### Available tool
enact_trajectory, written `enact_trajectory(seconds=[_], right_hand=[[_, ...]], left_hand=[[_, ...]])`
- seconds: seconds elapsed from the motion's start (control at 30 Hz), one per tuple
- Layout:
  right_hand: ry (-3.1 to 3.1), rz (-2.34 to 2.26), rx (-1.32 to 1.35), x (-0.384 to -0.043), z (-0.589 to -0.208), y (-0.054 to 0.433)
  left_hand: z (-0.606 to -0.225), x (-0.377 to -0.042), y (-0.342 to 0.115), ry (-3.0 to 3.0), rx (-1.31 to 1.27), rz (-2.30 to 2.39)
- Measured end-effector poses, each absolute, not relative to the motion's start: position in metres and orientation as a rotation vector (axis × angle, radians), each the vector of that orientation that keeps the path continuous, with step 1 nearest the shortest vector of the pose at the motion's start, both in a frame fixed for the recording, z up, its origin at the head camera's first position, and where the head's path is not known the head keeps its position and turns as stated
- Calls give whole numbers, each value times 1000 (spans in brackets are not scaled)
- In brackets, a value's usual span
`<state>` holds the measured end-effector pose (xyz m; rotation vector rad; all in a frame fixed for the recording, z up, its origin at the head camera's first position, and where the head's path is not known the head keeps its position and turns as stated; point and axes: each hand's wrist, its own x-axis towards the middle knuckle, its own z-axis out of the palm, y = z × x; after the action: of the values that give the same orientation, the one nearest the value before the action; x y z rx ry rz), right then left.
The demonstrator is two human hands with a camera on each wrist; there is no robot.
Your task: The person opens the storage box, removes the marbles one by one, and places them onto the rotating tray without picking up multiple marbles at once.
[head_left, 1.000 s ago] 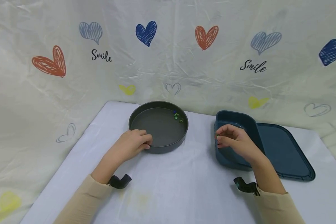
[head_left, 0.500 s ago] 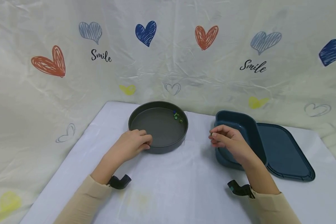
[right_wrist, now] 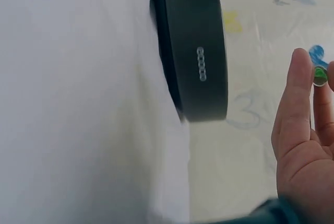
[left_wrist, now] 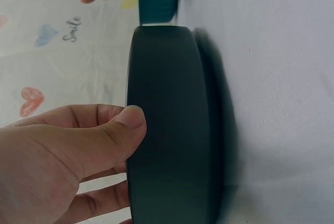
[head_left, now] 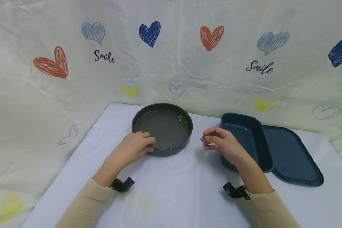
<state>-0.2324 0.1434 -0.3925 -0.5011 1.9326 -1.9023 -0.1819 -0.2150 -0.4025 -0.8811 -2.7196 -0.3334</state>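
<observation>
A round dark grey pan (head_left: 159, 127) stands on the white-covered table. My left hand (head_left: 135, 146) grips its near left rim; in the left wrist view the thumb (left_wrist: 131, 118) presses the outer wall. Several small marbles (head_left: 180, 118), green and blue, lie together at the pan's right side. Between the thumb and fingers of my right hand (head_left: 223, 144) a green glass marble (right_wrist: 320, 76) is pinched. That hand is raised between the pan and a dark blue box (head_left: 246, 122), nearer the box's left wall. Part of the near left rim is hidden behind my left hand.
A flat dark blue lid (head_left: 293, 155) lies to the right of the box, partly behind it. Behind the table hangs a pale sheet (head_left: 176, 66) printed with hearts. Black curved mounts (head_left: 122, 184) sit on both wrists.
From over the box, my right hand has moved left toward the pan, carrying the marble. My left hand and the pan stay where they were.
</observation>
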Motion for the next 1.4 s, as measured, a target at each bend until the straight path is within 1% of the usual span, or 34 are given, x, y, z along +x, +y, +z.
enact_trajectory(seconds=[0.53, 0.9, 1.07, 1.4], right_hand=[[1696, -1948, -496, -247, -385, 83], [1694, -1895, -472, -259, -391, 46], [1703, -1863, -505, -264, -392, 29], [1895, -1728, -526, -269, -399, 6]], left_hand=[[-402, -183, -214, -2691, -902, -330], [-403, -183, -213, -2688, -910, -336], [-402, -182, -215, -2700, -893, -336], [-402, -182, -214, -2735, -887, -312]])
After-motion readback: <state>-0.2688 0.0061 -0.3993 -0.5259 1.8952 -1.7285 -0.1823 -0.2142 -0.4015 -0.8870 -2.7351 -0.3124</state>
